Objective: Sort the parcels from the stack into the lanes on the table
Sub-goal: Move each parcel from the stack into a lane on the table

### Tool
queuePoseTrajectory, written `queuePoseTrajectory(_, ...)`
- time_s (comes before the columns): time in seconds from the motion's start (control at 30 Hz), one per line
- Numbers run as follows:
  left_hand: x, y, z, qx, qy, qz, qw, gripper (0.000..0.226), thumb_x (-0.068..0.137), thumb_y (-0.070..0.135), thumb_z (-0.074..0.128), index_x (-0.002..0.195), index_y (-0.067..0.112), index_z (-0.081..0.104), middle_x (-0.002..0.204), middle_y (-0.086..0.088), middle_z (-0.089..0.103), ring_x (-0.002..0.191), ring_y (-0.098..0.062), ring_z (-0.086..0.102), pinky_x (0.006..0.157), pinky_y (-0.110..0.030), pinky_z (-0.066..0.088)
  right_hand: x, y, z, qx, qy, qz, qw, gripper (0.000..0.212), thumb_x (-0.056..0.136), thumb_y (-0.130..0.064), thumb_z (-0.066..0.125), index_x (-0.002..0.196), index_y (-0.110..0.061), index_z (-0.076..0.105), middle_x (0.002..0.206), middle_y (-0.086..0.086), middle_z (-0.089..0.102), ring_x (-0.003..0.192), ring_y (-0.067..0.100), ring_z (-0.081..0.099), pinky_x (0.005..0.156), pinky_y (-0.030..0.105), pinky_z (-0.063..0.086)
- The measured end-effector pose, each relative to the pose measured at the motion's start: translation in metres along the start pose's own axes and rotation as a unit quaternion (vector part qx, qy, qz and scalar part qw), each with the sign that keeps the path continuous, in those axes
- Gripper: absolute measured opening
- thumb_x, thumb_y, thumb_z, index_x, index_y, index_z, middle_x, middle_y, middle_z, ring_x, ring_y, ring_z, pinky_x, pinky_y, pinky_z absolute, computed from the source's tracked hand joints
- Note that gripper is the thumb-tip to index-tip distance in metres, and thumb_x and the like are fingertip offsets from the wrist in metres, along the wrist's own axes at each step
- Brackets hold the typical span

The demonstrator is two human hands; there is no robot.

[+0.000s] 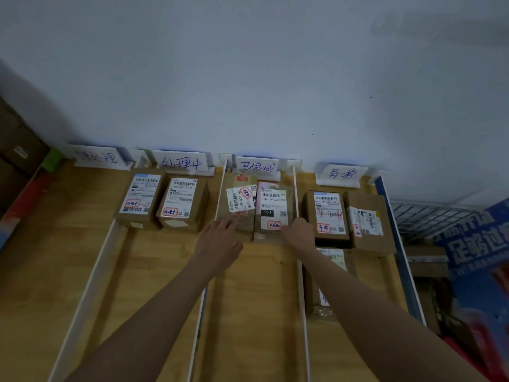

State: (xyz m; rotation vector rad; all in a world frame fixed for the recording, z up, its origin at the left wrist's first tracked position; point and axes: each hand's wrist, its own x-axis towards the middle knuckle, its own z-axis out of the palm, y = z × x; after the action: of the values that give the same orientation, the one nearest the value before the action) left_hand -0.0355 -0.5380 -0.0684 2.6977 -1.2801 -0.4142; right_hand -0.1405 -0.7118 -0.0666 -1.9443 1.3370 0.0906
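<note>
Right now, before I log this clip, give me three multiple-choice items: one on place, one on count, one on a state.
1. Which lane do both hands reach into?
A. first from left
B. third from left
C. fourth from left

2. How many parcels lie in the second lane from left?
A. two
B. none
C. five

3. How are the two parcels in the third lane?
A. standing on end
B. flat, labels up
C. hanging off the table edge

Answers:
1 B: the left hand and right hand meet the third lane's parcels.
2 A: two boxes lie side by side there.
3 B: their labels face the camera.
</note>
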Motion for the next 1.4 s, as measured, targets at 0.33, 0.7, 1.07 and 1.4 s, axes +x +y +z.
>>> queuePoseTrajectory(0.33, -0.060, 0.008, -0.047, 0.014, 0.025, -0.021, 0.999, 0.042, 0.099, 0.035, 0.041, 0.137, 0.016, 0.050, 0.142, -0.004, 0.048, 0.136, -0.023, 0.039, 0.115, -0.041, 0.028, -0.089, -0.001, -0.043, -0.146, 0.076, -0.157, 0.974, 0.035, 0.099, -0.024, 0.048, 0.131, -0.009, 0.051, 0.132, 0.011, 0.050, 0.124, 0.029, 0.045, 0.099, 0.041, 0.042)
queuePoseTrajectory(0.7, -0.215, -0.037, -0.106, 0.053, 0.110, -0.057, 0.991, 0.051, 0.100, 0.047, 0.039, 0.143, 0.020, 0.043, 0.146, -0.001, 0.047, 0.135, -0.023, 0.041, 0.111, -0.039, 0.030, -0.251, -0.028, -0.019, -0.221, 0.095, -0.288, 0.927, 0.056, 0.101, -0.038, 0.037, 0.150, -0.011, 0.032, 0.155, 0.010, 0.033, 0.145, 0.030, 0.026, 0.119, 0.048, 0.022)
queuePoseTrajectory(1.07, -0.398, -0.153, -0.167, 0.063, 0.126, -0.200, 0.969, 0.053, 0.102, 0.049, 0.033, 0.146, 0.020, 0.038, 0.151, -0.001, 0.040, 0.139, -0.023, 0.036, 0.116, -0.042, 0.026, -0.386, -0.126, 0.064, -0.211, 0.053, -0.413, 0.885, 0.049, 0.101, -0.039, 0.040, 0.143, -0.013, 0.042, 0.146, 0.009, 0.043, 0.138, 0.029, 0.036, 0.113, 0.046, 0.030)
queuePoseTrajectory(1.4, -0.479, -0.261, -0.213, 0.093, 0.159, -0.279, 0.942, 0.052, 0.100, 0.051, 0.023, 0.131, 0.020, 0.050, 0.137, -0.005, 0.048, 0.130, -0.028, 0.045, 0.109, -0.044, 0.035, -0.446, -0.227, 0.136, -0.211, 0.013, -0.465, 0.860, 0.050, 0.101, -0.041, 0.039, 0.139, -0.009, 0.046, 0.140, 0.011, 0.050, 0.131, 0.030, 0.044, 0.105, 0.044, 0.038)
